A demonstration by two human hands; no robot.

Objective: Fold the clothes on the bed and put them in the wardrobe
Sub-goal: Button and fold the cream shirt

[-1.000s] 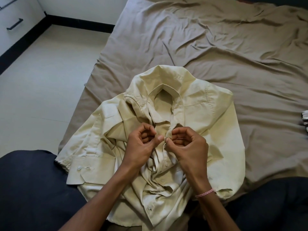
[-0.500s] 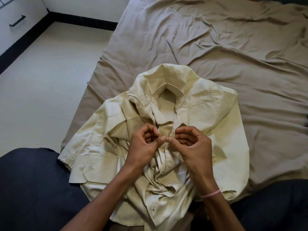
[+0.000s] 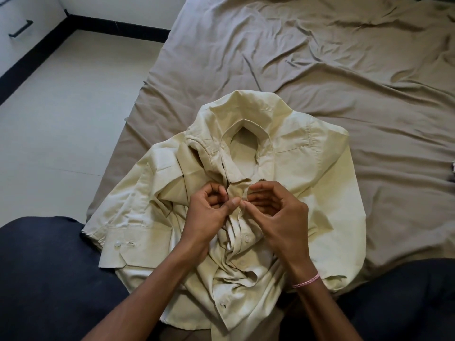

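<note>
Shirt fabric fills the middle of the head view: a pale cream shirt (image 3: 307, 180) lies front up on the bed (image 3: 320, 57), close to the bed's left edge and near its front edge, where the person sits. Its collar (image 3: 246, 124) points toward the far side of the bed and stands open. The lower front is bunched in deep folds, and one sleeve is folded across the left side, with its buttoned cuff (image 3: 123, 244) lying close to the bed's left edge.

Both hands are together just below the collar. The left hand (image 3: 206, 212) pinches the front strip of the shirt between thumb and curled fingers. The right hand (image 3: 278, 212) pinches the same strip from the other side, and the two thumb tips nearly touch. Whether a button sits between them cannot be told. A pink and white wristband (image 3: 306, 281) circles the right wrist.

The bed's brown sheet is heavily wrinkled. Dark blue trousers (image 3: 49, 279) show at both lower corners of the view, either side of the shirt. Left of the bed lies a pale floor (image 3: 61, 119) bordered by a black skirting (image 3: 110, 28). A white cabinet (image 3: 14, 11) with a black handle stands in the upper left corner.
</note>
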